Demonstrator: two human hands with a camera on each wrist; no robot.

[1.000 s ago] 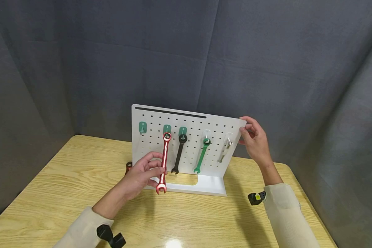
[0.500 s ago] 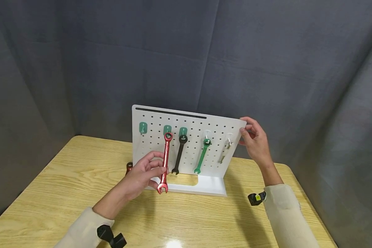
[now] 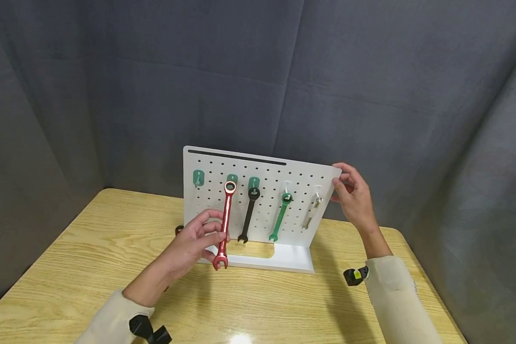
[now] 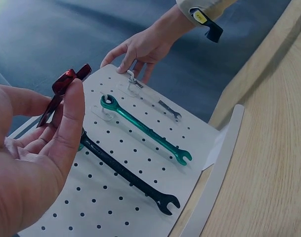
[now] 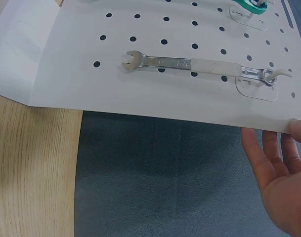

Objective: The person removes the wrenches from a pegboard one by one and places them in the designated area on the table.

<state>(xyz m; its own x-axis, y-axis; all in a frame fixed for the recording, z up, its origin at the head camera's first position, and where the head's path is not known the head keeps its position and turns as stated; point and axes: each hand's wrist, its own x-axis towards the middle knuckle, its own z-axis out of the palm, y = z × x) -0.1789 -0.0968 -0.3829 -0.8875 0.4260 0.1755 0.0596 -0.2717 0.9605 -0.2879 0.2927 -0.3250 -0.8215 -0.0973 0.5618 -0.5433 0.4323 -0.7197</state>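
Note:
My left hand [image 3: 198, 239] pinches a red combination wrench [image 3: 226, 210] by its lower shaft, ring end up and open jaw down. The wrench stands in front of a white pegboard [image 3: 215, 165], its ring overlapping the lower part of a green-backed hook [image 3: 232, 178] in the head view. To its right hang a black wrench [image 3: 249, 215], a green wrench [image 3: 280, 217] and a small silver wrench [image 5: 214, 68] with a whitish sleeve. My right hand [image 3: 356, 196] grips the board's upper right edge, thumb in front and fingers behind.
The far-left hook [image 3: 198, 178] carries nothing. Behind my left hand, the dark ring end of another wrench [image 3: 178, 230] shows, the rest mostly hidden. The board's white base [image 3: 294, 260] rests on a wooden table [image 3: 266, 306], with a grey curtain [image 3: 241, 71] behind.
The left hand and red wrench shift slightly right, then back left a little farther, moving the ring off the hook's centre line. The right hand stays on the board's edge.

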